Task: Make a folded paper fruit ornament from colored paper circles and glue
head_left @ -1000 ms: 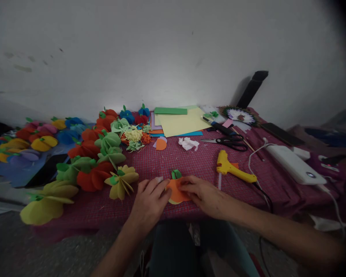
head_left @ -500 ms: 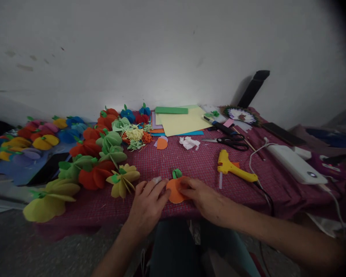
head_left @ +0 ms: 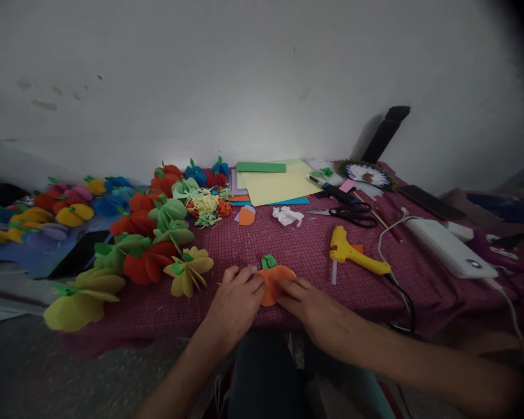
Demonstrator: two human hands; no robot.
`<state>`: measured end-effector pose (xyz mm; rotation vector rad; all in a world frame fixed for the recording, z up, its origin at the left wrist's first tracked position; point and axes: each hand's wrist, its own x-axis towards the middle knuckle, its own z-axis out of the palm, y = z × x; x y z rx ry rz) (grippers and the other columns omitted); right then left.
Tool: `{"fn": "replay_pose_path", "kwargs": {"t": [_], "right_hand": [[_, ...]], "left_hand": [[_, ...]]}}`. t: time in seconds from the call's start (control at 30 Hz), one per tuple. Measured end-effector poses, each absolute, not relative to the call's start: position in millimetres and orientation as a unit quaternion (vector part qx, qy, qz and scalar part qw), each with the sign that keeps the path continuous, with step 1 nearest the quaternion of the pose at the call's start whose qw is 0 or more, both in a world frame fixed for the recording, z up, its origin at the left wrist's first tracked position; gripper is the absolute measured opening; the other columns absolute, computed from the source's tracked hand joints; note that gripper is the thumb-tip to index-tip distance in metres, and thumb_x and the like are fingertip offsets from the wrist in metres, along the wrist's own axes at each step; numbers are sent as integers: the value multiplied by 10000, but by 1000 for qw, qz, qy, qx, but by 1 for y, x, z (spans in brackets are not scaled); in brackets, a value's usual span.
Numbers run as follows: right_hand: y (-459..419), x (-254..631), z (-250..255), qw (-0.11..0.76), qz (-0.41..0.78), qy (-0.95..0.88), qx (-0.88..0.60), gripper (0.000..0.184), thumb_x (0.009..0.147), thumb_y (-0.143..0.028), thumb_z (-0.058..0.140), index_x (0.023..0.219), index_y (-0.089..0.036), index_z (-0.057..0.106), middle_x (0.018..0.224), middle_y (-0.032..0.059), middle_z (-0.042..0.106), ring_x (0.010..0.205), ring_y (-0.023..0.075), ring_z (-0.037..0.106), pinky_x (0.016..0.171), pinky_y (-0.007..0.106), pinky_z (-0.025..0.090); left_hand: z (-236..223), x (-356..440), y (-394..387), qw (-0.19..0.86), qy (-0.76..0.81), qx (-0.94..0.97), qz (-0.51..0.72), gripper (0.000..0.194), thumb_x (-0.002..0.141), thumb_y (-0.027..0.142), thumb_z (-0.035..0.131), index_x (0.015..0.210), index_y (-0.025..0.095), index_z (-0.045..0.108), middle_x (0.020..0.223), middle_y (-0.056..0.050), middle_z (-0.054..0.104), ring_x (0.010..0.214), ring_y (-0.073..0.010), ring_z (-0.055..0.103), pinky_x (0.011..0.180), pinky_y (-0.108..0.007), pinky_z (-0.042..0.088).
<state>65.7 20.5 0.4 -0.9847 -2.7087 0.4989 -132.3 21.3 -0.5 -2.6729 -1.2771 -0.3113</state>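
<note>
An orange paper pumpkin [head_left: 271, 286] with a green curled stem [head_left: 268, 261] lies near the front edge of the cloth-covered table. My left hand [head_left: 238, 299] is closed at its left side, thumb and fingertips on the paper. A small whitish bit shows by the left fingertips, too small to name. From the right, my right hand [head_left: 305, 302] has its bent fingers closed on the pumpkin's right part. The undersides of both hands are hidden.
Finished paper pumpkins [head_left: 148, 262] crowd the left side. Behind lie paper sheets [head_left: 283, 183], paper shreds [head_left: 206, 203], orange cutouts [head_left: 247, 216] and crumpled tissue [head_left: 287, 216]. To the right are scissors [head_left: 353, 215], a yellow glue gun [head_left: 353, 255] and a white power bank [head_left: 452, 250] with cables.
My left hand has moved right, onto the pumpkin's left edge. The orange paper now looks spread wider, and my right fingers have shifted slightly on it.
</note>
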Motion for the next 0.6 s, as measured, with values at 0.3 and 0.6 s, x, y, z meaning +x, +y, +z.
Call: {"fn": "replay_pose_path", "kwargs": {"t": [0.3,0.6], "right_hand": [[16,68,0,121,116,-938,-303,512,764,15,349,1244,-120,464,1229,125,530,1180,215,424,1017,416,341],[23,62,-3,89,92,-945,-301,406,754,-25,400,1097,-157,573,1084,91,610,1024,209,516,942,379,397]], "left_hand": [[-1,-128,26,96,-396,-911,-59,249,867,213,471,1108,207,533,1107,-24,619,1035,-204,472,832,-364,307],[-8,-132,23,137,-385,-910,-67,267,856,182,485,1115,194,547,1126,-10,627,1072,-193,469,869,-369,282]]}}
